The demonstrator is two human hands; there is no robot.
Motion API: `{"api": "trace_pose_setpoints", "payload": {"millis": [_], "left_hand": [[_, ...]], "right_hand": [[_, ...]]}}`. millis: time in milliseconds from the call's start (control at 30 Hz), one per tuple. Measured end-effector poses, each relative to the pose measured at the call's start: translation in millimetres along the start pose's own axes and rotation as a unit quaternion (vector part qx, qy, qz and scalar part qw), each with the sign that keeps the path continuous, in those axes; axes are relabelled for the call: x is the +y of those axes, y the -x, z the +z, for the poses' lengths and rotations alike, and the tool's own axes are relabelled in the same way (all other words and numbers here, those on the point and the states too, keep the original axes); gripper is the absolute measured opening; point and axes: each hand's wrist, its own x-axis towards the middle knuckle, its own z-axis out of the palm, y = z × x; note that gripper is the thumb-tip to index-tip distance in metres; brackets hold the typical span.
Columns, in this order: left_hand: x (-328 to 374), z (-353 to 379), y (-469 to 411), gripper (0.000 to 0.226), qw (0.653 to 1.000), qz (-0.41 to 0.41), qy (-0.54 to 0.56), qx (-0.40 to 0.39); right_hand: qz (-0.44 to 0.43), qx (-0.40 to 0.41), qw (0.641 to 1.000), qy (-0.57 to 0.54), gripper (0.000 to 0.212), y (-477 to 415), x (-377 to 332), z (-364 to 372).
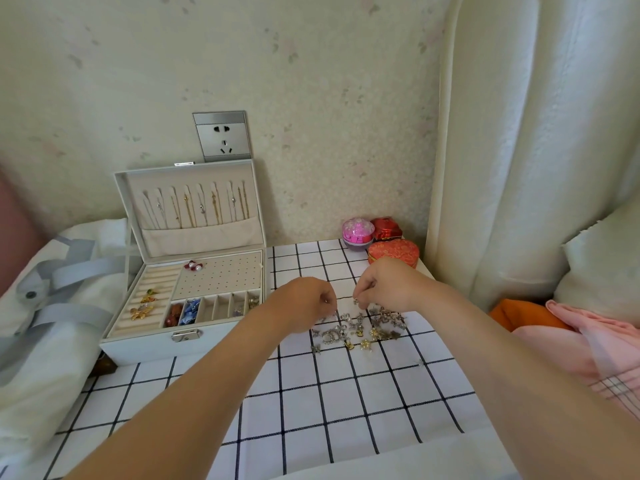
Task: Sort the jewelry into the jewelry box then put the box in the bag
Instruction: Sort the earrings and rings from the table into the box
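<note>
Silver and gold jewelry pieces point(360, 329) lie in one heap, stretched side to side, under the fingertips of two hands. The right hand point(384, 285) pinches a tiny silver piece point(355, 301) at the heap's far edge. The left hand point(304, 303) is curled, but I cannot tell if it holds anything. One open white jewelry box point(138, 351) sits left of the fingers, nearest the left hand; one white cloth bag point(52, 358) lies past it. The pieces are too many to count.
</note>
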Motion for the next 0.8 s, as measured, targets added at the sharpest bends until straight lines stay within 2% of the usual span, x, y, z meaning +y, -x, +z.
{"api": "trace_pose_setpoints", "payload": {"millis": [267,467,667,800], "left_hand": [[-0.6,3.8,-1.8,0.011,1.000,-0.005,-0.007,0.001],[1.8,6.4,-2.8,0.010,1.000,-0.006,0.000,0.012],[11.4,10.2,-8.3,0.009,0.999,0.004,0.010,0.049],[18.1,11.8,-8.7,0.012,0.995,0.037,0.025,0.089]], "right_hand": [[0.008,-0.028,0.999,-0.036,0.019,3.1,9.7,0.1],[0.006,0.002,1.000,0.020,0.020,7.2,17.5,-9.4],[-0.007,-0.050,0.998,0.047,0.034,15.8,18.8,-7.9],[-0.007,-0.085,0.994,0.075,0.028,15.7,15.2,-9.9]]}}
